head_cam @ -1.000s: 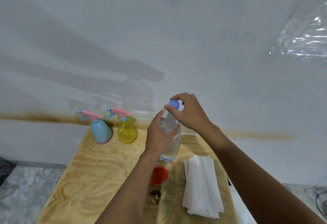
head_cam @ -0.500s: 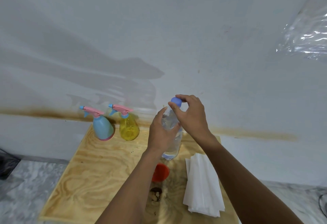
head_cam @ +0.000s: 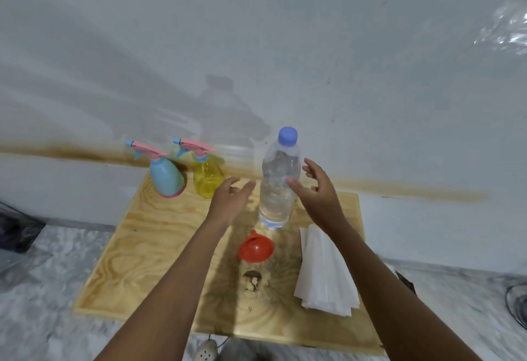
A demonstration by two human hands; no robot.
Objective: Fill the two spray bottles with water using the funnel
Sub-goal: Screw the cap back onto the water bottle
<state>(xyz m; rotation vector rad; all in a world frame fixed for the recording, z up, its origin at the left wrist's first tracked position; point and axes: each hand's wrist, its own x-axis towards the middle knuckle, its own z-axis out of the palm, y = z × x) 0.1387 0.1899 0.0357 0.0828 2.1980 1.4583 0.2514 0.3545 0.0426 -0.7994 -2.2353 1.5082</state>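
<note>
Clear bottle [head_cam: 278,186] of water stands upright on the table [head_cam: 142,260], blue cap [head_cam: 287,135] on. Just right of it the right hand [head_cam: 316,189], fingers spread and gripping nothing; can't tell if the thumb touches. To its left the left hand [head_cam: 231,203], fingers loose, holding nothing. Red funnel [head_cam: 256,248] lies just in front. Blue sprayer [head_cam: 166,178] and yellow sprayer [head_cam: 207,178] stand together back-left, heads on. White napkins [head_cam: 325,272] stacked at right.

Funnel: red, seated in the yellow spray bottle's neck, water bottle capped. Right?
No. The head view shows the red funnel lying on the wooden board, in front of the capped water bottle. The yellow spray bottle has its sprayer head on.
</note>
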